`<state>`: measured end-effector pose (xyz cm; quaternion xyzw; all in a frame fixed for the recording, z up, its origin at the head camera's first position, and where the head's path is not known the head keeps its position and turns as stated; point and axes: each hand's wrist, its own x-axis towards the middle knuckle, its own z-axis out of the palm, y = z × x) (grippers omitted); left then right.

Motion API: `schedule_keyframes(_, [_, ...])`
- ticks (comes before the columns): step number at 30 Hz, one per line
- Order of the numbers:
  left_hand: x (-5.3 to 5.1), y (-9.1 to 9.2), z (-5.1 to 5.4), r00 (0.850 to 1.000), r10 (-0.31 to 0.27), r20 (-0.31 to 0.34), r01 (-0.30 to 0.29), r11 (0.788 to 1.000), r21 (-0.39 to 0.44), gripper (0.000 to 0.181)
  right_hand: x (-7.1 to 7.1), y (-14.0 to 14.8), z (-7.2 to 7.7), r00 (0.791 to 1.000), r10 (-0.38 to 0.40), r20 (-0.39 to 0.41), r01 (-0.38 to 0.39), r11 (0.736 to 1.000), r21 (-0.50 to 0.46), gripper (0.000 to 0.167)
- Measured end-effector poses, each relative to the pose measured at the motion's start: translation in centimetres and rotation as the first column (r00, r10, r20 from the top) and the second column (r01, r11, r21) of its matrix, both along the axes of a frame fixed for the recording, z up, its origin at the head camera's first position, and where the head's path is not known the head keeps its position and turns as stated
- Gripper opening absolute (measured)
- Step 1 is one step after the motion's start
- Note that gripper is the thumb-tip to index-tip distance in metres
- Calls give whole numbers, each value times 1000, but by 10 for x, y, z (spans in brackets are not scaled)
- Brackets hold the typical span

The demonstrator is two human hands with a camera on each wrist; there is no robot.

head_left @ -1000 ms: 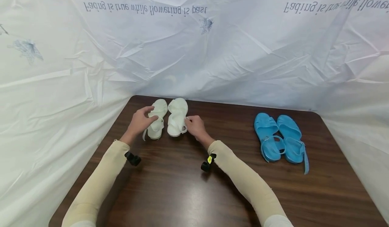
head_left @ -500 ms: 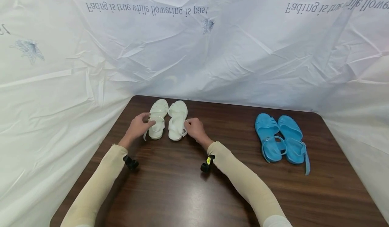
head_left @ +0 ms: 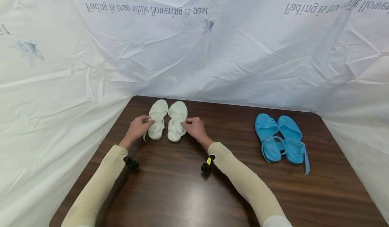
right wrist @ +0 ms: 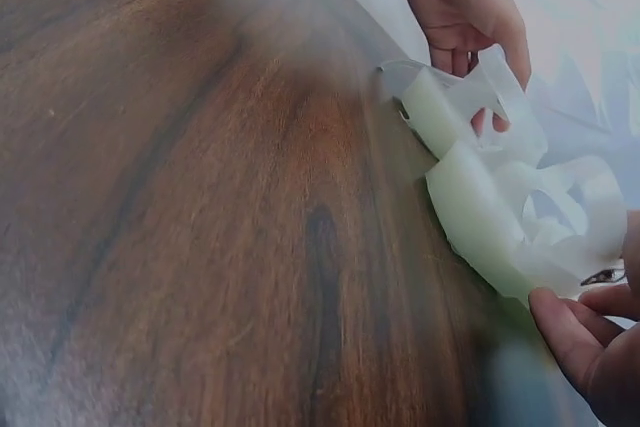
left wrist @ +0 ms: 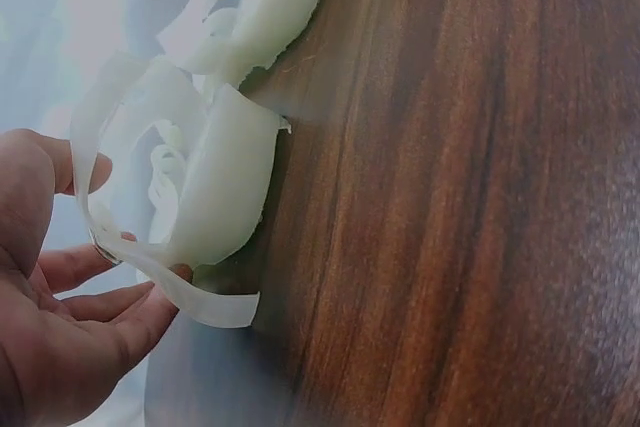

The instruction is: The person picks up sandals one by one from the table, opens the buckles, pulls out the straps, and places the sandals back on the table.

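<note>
Two white sandals stand side by side at the far left of the table, toes pointing away. My left hand [head_left: 137,128] is at the outer side of the left white sandal [head_left: 156,134]. In the left wrist view its thumb is at the ankle strap [left wrist: 92,137], with fingers by the buckle and loose strap end [left wrist: 215,309]. My right hand [head_left: 197,128] holds the outer side of the right white sandal [head_left: 178,109], its thumb over the strap. In the right wrist view, fingertips [right wrist: 555,322] touch that sandal's side near the buckle [right wrist: 603,276].
A pair of blue sandals, one on the left [head_left: 270,149] and one on the right [head_left: 289,127], lies toward the right of the dark wood table [head_left: 170,193]. White printed sheeting [head_left: 194,51] hangs behind the far edge and along both sides.
The right white sandal has slid slightly toward me, with my right hand on it. My left hand has come nearer too, its fingers drawing closer together at the left sandal's strap.
</note>
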<state>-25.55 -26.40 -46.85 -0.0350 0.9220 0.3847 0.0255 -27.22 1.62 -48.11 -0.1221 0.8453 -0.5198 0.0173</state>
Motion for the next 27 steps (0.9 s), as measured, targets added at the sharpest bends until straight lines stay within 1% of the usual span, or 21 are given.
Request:
schedule_keyframes(2, [1,0,1,1000,7,19,-7,1000,8,62,1,1,1,1000,-5,27,5,1000,-19,26])
schedule_keyframes(3, [1,0,1,1000,10,27,-11,1000,14,62,1,1,2,999,-7,42,8,1000,-28,27])
schedule_keyframes(5, [1,0,2,999,13,38,-14,1000,19,62,2,2,3,997,-10,72,13,999,-41,34])
schedule_keyframes(7, [0,-2,1,999,16,38,-17,999,30,62,2,3,4,996,-10,91,14,999,-44,37])
schedule_keyframes(11, [-1,-6,-1,1000,6,25,-9,996,89,58,2,6,4,995,-26,97,28,999,-25,38])
schedule_keyframes(13, [-2,-9,-3,1000,5,26,-8,990,141,55,2,7,4,996,-29,88,31,999,-18,36])
schedule_keyframes(18, [-3,-12,-4,999,14,35,-22,972,235,53,1,12,4,997,-37,63,37,999,-4,34])
schedule_keyframes(23, [-4,-13,-2,1000,24,19,-29,950,312,57,-2,16,7,998,-57,11,56,998,36,39])
schedule_keyframes(27, [-3,-13,0,999,44,21,-49,936,349,60,-4,18,13,998,-53,-29,55,996,63,42])
